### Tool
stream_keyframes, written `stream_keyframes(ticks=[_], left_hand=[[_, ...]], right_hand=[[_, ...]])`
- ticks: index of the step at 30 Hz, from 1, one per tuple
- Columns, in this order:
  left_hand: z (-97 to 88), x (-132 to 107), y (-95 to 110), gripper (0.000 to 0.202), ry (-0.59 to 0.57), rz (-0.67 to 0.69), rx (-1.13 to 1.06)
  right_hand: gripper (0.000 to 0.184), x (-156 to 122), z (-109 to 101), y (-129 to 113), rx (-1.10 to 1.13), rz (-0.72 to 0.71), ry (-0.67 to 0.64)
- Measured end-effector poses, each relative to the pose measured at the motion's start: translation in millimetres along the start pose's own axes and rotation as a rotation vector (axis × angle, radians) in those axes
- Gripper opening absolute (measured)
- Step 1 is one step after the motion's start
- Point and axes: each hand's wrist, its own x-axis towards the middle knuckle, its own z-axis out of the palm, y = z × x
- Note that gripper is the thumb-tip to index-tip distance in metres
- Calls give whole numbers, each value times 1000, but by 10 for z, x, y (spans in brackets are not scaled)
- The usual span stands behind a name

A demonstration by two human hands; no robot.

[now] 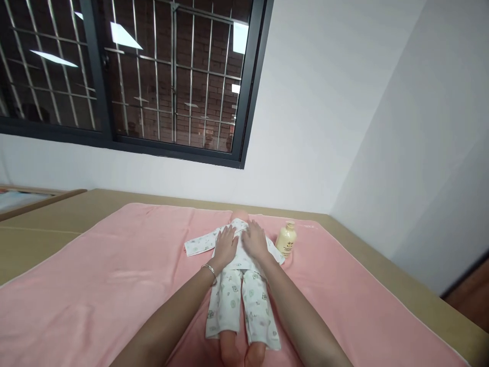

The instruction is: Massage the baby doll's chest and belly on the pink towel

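Observation:
A baby doll (229, 348) lies on its back, its head (240, 215) at the far end and its bare feet toward me. It wears a white printed top (242, 258) and matching trousers (231, 300). My left hand (226, 245) rests flat on the left side of the top, fingers spread, a bracelet (210, 270) at the wrist. On the right side of the chest lies my right hand (254, 238), also flat with fingers stretched out. One sleeve (200, 243) reaches out to the left. The other is partly hidden behind my right hand.
Beneath the doll a pink blanket (126, 265) covers much of a wooden surface (382, 260). A cream-yellow bottle (286, 239) stands right of the doll, near the right sleeve. White walls (317, 102) and a dark-framed barred window (171, 76) rise behind.

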Motion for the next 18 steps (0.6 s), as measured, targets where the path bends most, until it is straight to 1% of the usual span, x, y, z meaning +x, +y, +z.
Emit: stream_keyframes(ticks=[2,5,6,9,10,13,14,18], left_hand=[[3,-35,-29,50,80,-24,-41],[2,-92,-95,51,163,-48,-118],[1,-107,-119,51,180,-55,-144],[-6,-132,-174,50,222,-85,-220],[-8,-132,-184,50,232,-95,-242],[-22,-107,-202,49,250,-105,-297],[-33,-92,-211,49,253,-97,-311],[-115,-35,-295,49,277,-65,-338]], right_hand=[[55,-5,14,-58,-9,-53,37],[51,-38,88,-98,-24,-144,-27],[50,-47,107,-96,-26,-146,-32],[54,-56,123,-61,-25,-118,30],[56,-54,116,-48,-25,-116,26],[59,-35,73,-26,-25,-117,-67],[60,-26,57,-26,-23,-110,-79],[62,-12,35,-40,-11,-49,35]])
